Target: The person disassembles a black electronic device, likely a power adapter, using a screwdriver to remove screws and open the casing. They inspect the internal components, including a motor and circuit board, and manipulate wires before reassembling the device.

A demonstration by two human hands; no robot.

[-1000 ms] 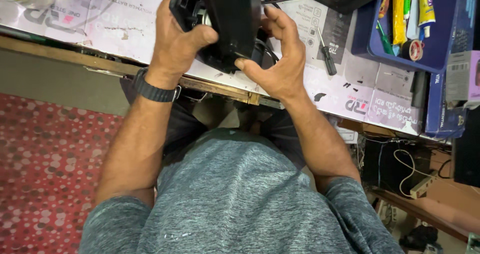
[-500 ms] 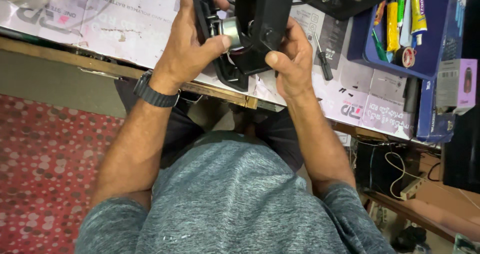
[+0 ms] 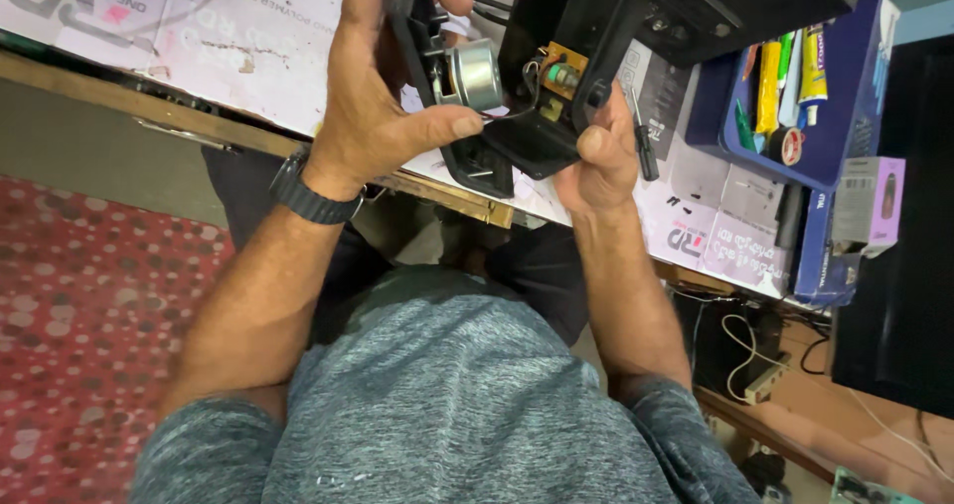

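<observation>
Two hands: I see both over the table edge, each clamped on one half of an opened black device.
Left hand (image 3: 373, 116): I see it wrapped around the black front panel (image 3: 437, 86), thumb pressed across the panel's lower part, fingers curled behind it.
Right hand (image 3: 596, 156): I see it gripping the lower corner of the black casing (image 3: 636, 27), thumb on its edge, fingers hidden behind.
One speaker (image 3: 472, 75): a round silver piece fixed on the inner face of the front panel, just above the left thumb.
One circuit board (image 3: 561, 72): small, tan, set inside the casing, just above the right hand.
Halves: I see them tilted apart, meeting near the bottom between the two hands; thin wires run between them.
One wristwatch (image 3: 308, 196): dark, on the left wrist.
One screwdriver (image 3: 644, 141): black-handled, lying on the table (image 3: 238, 37) just right of the right hand.
One blue tray (image 3: 795, 86): well right of the hands, holding several tubes and pens; I cannot count them surely.
</observation>
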